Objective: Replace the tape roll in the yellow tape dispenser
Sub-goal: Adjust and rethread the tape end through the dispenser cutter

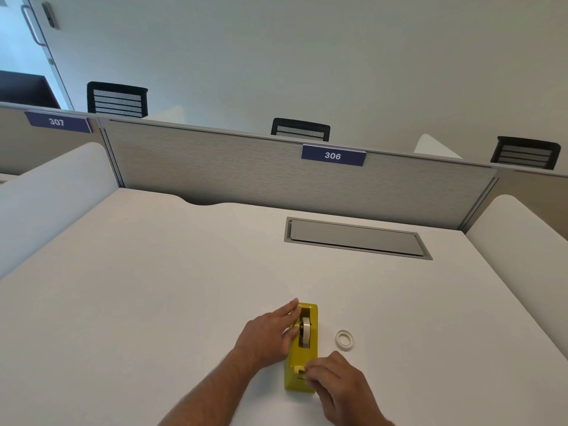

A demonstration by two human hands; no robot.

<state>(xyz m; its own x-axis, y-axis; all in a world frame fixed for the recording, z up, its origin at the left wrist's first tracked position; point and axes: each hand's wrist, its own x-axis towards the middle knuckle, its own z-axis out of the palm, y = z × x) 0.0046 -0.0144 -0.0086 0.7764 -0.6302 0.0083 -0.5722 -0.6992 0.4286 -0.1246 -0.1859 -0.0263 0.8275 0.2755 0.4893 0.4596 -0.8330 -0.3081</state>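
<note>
Head view: left hand [266, 332] fingers flat against yellow dispenser [302, 355]; right hand [333, 381] pinching its front.

A: What is on the white desk [153, 287]?

B: A yellow tape dispenser [302, 348] with a tape roll [305, 332] inside. The left hand [270, 333] rests flat on its side, at 9 o'clock. The right hand [335, 379] pinches its near end.

A: Anything else?

B: A spare tape roll [344, 338] lies at 3 o'clock, apart from it.
</note>
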